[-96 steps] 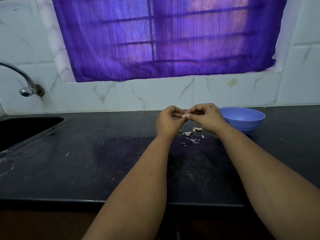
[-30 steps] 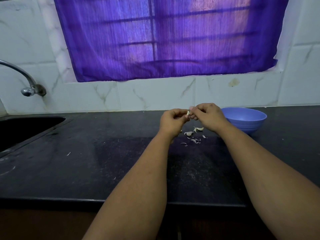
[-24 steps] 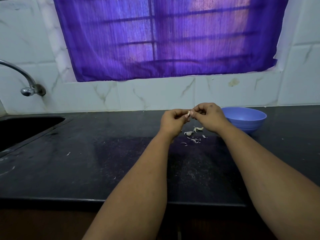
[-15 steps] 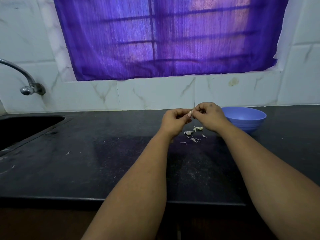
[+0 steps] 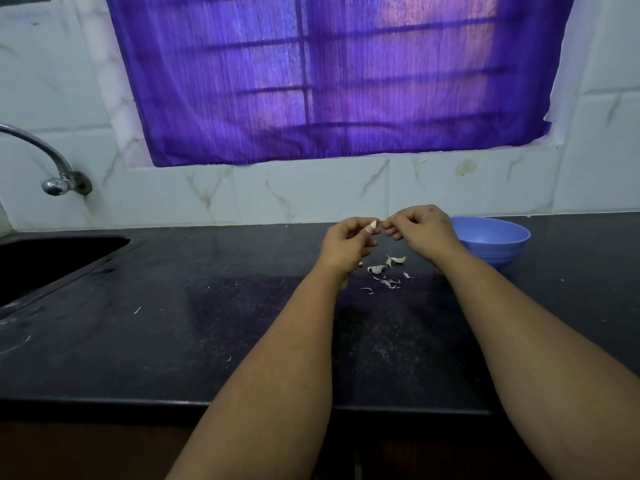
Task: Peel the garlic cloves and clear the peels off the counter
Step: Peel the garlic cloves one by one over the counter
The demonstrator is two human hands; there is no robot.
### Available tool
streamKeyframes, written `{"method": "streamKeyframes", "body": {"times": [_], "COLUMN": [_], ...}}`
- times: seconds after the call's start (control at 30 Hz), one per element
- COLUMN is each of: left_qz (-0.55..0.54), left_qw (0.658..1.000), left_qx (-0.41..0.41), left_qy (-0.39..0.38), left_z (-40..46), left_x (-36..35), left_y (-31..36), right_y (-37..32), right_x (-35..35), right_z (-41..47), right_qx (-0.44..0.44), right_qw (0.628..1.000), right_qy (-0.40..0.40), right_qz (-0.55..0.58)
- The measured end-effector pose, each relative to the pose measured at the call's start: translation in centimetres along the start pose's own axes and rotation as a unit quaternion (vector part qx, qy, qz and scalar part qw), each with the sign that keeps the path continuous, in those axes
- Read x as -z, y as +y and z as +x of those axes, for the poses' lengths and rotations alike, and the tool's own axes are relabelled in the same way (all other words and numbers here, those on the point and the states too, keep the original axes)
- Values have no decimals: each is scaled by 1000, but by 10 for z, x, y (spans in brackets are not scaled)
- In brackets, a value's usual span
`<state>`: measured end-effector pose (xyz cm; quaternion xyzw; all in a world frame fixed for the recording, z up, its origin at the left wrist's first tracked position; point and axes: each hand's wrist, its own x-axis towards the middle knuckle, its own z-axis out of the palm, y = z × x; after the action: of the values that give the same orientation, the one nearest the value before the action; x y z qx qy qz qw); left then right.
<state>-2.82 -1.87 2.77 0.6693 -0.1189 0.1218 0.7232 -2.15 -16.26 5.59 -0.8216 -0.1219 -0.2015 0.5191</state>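
Over the black stone counter (image 5: 173,341), the left hand (image 5: 346,245) pinches a small pale garlic clove (image 5: 372,225). The right hand (image 5: 420,228) pinches at its tip, on what cannot be told. The clove may slip and drop among the papery peels (image 5: 386,271) near the counter's back edge.

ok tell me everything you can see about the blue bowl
The blue bowl looks like matte plastic, round, with faint ridges around its outer wall. It stands upright on the black counter near the tiled wall, behind the right hand, whose wrist hides its left edge. The visible part of the inside looks empty. Whether the hand touches it cannot be told.
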Motion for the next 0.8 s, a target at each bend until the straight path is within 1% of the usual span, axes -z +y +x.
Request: {"method": "streamKeyframes", "body": {"times": [0.07, 0.17, 0.23, 0.3, 0.37, 0.43, 0.8], "left_qz": [31, 78, 79, 73, 63, 66, 91], "left_qw": [999, 996, 996, 996, 996, 996, 992], "left_qx": [-18, -37, -41, -50, -56, -58, -89], "left_qy": [8, 20, 21, 25, 30, 30, 20], "left_z": [0, 0, 0, 0, 0, 0, 1], "left_x": [0, 0, -1, -1, -1, 0, 2], "left_y": [-1, -3, -3, -2, -1, -1, -1], "right_y": [2, 4, 5, 6, 8, 9, 6], "right_x": [1, 2, 2, 1, -2, -4, 0], "right_z": [-1, -1, 0, 1, 1, 1, -2], "right_qx": [14, 20, 24, 22, 19, 19, 49], "right_qw": [1000, 999, 997, 993, 993, 995, 997], "right_qy": [23, 38, 20, -23, -52, -57, -22], "right_qz": [-12, 17, 76, 118, 102, 84, 54]}}
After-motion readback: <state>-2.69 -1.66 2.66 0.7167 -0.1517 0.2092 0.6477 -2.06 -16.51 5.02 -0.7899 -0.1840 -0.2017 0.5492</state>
